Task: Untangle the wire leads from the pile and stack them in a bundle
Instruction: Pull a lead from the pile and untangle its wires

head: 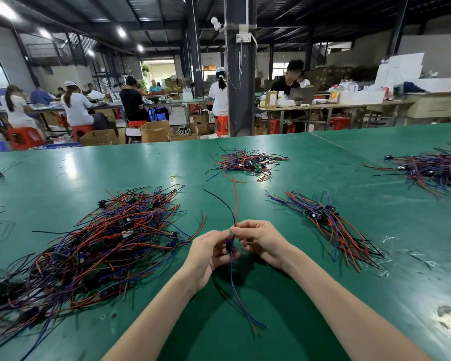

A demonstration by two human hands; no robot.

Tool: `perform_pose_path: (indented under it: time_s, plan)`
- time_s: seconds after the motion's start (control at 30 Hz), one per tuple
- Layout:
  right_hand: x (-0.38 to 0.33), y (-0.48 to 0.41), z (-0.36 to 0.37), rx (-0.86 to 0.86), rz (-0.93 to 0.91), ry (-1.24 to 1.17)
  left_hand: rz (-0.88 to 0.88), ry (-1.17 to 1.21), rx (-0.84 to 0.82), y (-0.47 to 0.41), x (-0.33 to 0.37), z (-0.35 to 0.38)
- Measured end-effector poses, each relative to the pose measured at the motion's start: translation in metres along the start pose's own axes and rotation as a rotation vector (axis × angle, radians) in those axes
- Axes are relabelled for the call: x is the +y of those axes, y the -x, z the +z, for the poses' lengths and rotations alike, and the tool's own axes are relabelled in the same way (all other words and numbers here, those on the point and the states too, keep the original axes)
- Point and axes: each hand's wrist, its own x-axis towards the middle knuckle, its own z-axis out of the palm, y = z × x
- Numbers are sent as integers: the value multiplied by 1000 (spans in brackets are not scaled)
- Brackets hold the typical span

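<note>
Wire lead (231,267) — one, pinched over the surface (310,162) by fingers of left hand (208,254) and right hand (262,243), beside the pile (102,243). Judged light, limp, snag-prone — best gripped at its dark middle block.

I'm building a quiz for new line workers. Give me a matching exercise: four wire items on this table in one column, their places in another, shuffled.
Things
1. large tangled pile
2. aligned bundle
3. wire lead
4. small far pile

Places
A. pinched between the left hand and right hand
B. on the green table, left of the hands
C. beyond the hands, mid-table
D. right of the hands

Pairs: 1-B, 2-D, 3-A, 4-C
</note>
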Motion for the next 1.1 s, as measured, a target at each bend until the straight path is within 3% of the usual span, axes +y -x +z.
perform_pose_path:
  time_s: [0.3, 0.47, 0.67, 0.93, 1.1]
  plan:
    - [0, 2, 2, -59, 38, -23, -109, -36, -163, 2, 6, -7]
    - [-1, 1, 4, -86, 65, 26, -139, -33, -172, 2, 8, -4]
    - [-1, -4, 0, 82, -13, -24, -135, -100, -134, 4, 7, -4]
    - [-8, -13, -14, 353, -73, -84, -103, -126, -231, 4, 1, -4]
    - [-11, -16, -25, 466, -70, -99, 8, -189, -225, 7, -1, 0]
